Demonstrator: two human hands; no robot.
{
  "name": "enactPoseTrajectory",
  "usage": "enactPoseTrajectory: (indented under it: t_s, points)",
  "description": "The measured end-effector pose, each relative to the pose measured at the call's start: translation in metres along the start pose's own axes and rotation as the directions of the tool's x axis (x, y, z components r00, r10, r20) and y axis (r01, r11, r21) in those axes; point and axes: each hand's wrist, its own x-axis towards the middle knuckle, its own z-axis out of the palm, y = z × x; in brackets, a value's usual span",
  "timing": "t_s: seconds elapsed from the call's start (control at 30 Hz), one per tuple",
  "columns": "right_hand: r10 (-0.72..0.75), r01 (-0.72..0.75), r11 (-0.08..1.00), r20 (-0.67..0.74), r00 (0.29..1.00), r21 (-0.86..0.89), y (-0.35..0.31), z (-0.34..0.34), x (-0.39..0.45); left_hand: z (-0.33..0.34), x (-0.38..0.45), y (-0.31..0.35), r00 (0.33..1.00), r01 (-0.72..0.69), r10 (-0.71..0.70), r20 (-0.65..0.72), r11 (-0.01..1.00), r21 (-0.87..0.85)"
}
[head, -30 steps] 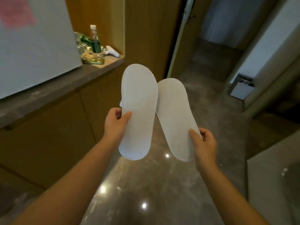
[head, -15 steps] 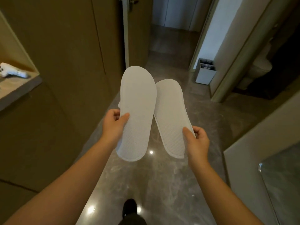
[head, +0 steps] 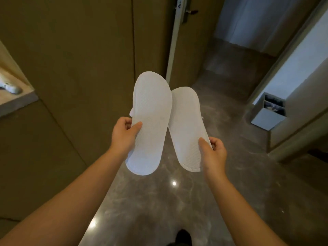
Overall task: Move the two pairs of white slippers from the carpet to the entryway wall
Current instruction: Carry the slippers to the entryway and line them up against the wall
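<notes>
I hold one white slipper in each hand, soles toward me, above the grey marble floor. My left hand [head: 124, 134] grips the left edge of the larger-looking left slipper [head: 150, 121], thumb on its sole. My right hand [head: 213, 153] pinches the right edge of the right slipper [head: 186, 125] near its heel. The two slippers touch at their inner edges and fan apart toward the heels. Only this one pair is in view; the carpet is out of sight.
Wooden wardrobe panels [head: 79, 68] run along the left, with a shelf niche [head: 16, 96] holding a white object. An open door edge [head: 173, 41] stands ahead. A grey bin [head: 269, 114] sits by the right wall. A dark shoe tip [head: 183, 237] shows at the bottom.
The view has moved forward along the corridor past the counter and bottles; the door and bin are nearer. Both hands keep the same hold on the slippers.
</notes>
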Motion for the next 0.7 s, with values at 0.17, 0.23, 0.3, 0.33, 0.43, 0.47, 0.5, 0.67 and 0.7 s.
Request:
enactPoseTrajectory:
  t_s: [0.17, 0.23, 0.3, 0.33, 0.43, 0.47, 0.5, 0.67, 0.7]
  points:
    - [0.059, -0.037, 0.995, 0.236, 0.97, -0.098, 0.007, 0.018, 0.087, 0.033, 0.022, -0.019, 0.956, 0.155, -0.171, -0.24, 0.984, -0.083]
    - [0.088, -0.049, 0.99, 0.301, 0.95, -0.134, 0.013, 0.033, 0.107, 0.036, 0.026, -0.028, 0.924, 0.201, -0.227, -0.307, 0.973, -0.116]
    - [0.119, -0.059, 0.984, 0.375, 0.92, -0.168, 0.024, 0.052, 0.122, 0.033, 0.031, -0.039, 0.887, 0.227, -0.262, -0.38, 0.965, -0.133]
    - [0.128, -0.054, 0.981, 0.408, 0.904, -0.187, 0.031, 0.063, 0.127, 0.03, 0.034, -0.046, 0.865, 0.241, -0.281, -0.415, 0.959, -0.146]
    - [0.161, -0.043, 0.969, 0.486, 0.859, -0.245, 0.053, 0.101, 0.138, 0.02, 0.047, -0.073, 0.801, 0.296, -0.35, -0.485, 0.937, -0.186]
    - [0.176, -0.043, 0.963, 0.502, 0.847, -0.265, 0.062, 0.114, 0.141, 0.016, 0.052, -0.084, 0.779, 0.32, -0.373, -0.503, 0.928, -0.192]
    - [0.19, -0.043, 0.958, 0.517, 0.835, -0.283, 0.07, 0.127, 0.144, 0.012, 0.059, -0.095, 0.758, 0.341, -0.392, -0.521, 0.919, -0.196]
    - [0.264, -0.074, 0.935, 0.54, 0.799, -0.348, 0.121, 0.192, 0.163, -0.009, 0.101, -0.156, 0.689, 0.429, -0.463, -0.558, 0.881, -0.201]
    - [0.276, -0.073, 0.928, 0.544, 0.792, -0.364, 0.132, 0.204, 0.168, -0.011, 0.111, -0.169, 0.679, 0.445, -0.474, -0.56, 0.873, -0.198]
